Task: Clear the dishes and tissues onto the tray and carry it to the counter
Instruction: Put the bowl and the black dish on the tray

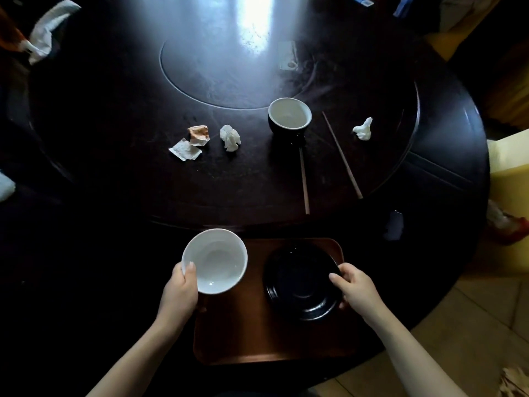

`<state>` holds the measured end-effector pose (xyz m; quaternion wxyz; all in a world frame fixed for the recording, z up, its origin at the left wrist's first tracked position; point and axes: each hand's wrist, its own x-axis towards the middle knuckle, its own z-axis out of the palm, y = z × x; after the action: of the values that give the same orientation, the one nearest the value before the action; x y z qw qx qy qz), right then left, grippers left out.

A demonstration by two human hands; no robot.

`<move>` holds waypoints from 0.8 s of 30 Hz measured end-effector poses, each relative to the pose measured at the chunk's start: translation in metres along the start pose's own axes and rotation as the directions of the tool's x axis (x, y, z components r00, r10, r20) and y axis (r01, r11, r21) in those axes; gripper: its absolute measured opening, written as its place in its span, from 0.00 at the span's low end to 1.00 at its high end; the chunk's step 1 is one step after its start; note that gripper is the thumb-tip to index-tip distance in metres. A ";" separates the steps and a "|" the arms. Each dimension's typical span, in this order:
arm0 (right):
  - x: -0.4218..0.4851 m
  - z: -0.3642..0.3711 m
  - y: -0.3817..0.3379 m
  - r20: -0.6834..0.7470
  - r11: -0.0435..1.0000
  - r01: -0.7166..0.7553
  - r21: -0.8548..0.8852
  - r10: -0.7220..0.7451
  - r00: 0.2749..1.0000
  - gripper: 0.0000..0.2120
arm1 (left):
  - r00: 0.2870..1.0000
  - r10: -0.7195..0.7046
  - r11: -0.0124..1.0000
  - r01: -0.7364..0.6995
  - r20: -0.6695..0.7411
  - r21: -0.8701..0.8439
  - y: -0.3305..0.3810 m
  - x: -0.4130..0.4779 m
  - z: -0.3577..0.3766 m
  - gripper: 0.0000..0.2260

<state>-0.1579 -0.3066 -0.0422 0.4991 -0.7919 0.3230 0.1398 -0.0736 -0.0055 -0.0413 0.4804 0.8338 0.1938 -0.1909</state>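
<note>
while the left hand (180,287) pinches the near rim of a white bowl (214,260), thumb inside, at the brown tray's (243,333) left edge low in the frame, the right hand (355,285) grips the right rim of a black plate (300,282) lying on the tray. higher up on the dark round table (114,196) sit a dark cup (289,117), two chopsticks (342,156) and crumpled tissues (230,137), well apart from the tray.

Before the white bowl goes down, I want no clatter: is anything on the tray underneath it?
Nothing visible. The left hand holds the white bowl over the tray's bare left side; the black plate sits right.
</note>
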 end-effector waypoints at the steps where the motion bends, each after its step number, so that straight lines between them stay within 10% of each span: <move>1: 0.002 0.000 0.000 -0.002 1.000 0.005 0.003 -0.005 1.000 0.04 | 1.000 -0.012 1.000 0.012 0.001 0.003 -0.002 -0.004 0.005 0.17; 24: 0.010 -0.016 -0.001 0.162 0.908 0.017 -0.419 0.056 0.985 0.08 | 0.994 -0.099 0.990 0.104 -0.050 0.091 -0.012 -0.039 0.030 0.11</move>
<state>-0.1511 -0.3239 -0.0397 0.3419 -0.8623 0.2494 0.2780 -0.1168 -0.0318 -0.0448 0.4261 0.8485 0.2376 -0.2049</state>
